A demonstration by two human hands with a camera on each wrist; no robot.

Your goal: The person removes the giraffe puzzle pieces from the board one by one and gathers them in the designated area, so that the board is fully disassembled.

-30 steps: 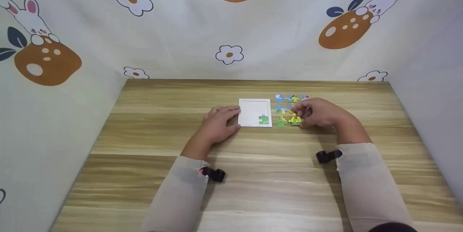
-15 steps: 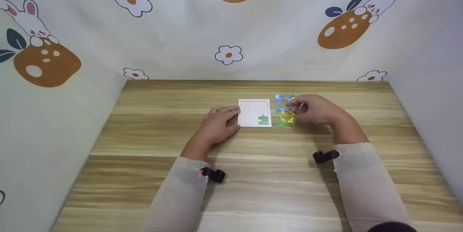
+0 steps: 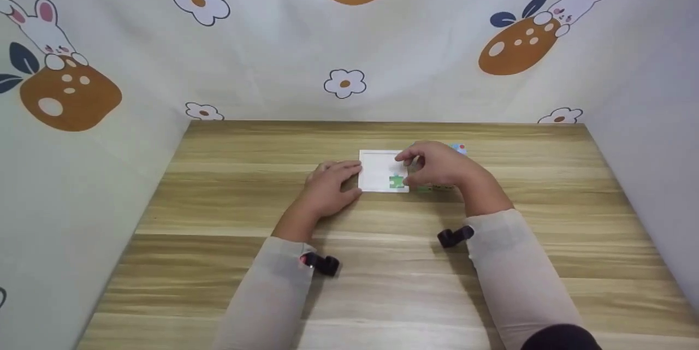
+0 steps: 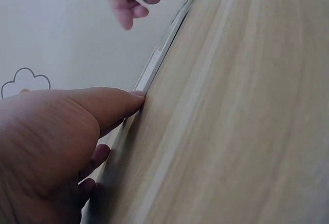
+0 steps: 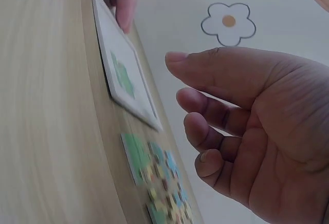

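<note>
A square white puzzle tray [image 3: 377,172] lies flat on the table, with one green jigsaw piece [image 3: 396,181] in its lower right corner. My left hand [image 3: 327,189] rests at the tray's left side, its thumb and fingertips touching the edge. Over the tray's right side hovers my right hand [image 3: 439,164], fingers loosely bent. In the right wrist view nothing shows between that hand's thumb and fingers. Beside the tray lie several loose jigsaw pieces [image 5: 162,183] in green, yellow and blue, mostly hidden under the right hand in the head view.
The wood-grain table [image 3: 382,273] ends at a pale curtain [image 3: 273,55] printed with flowers, oranges and rabbits. Small black cameras [image 3: 456,236] sit at both sleeve cuffs.
My right hand has moved left from the loose pieces to above the tray's right part. The left hand, the tray and the green piece in it have stayed put.
</note>
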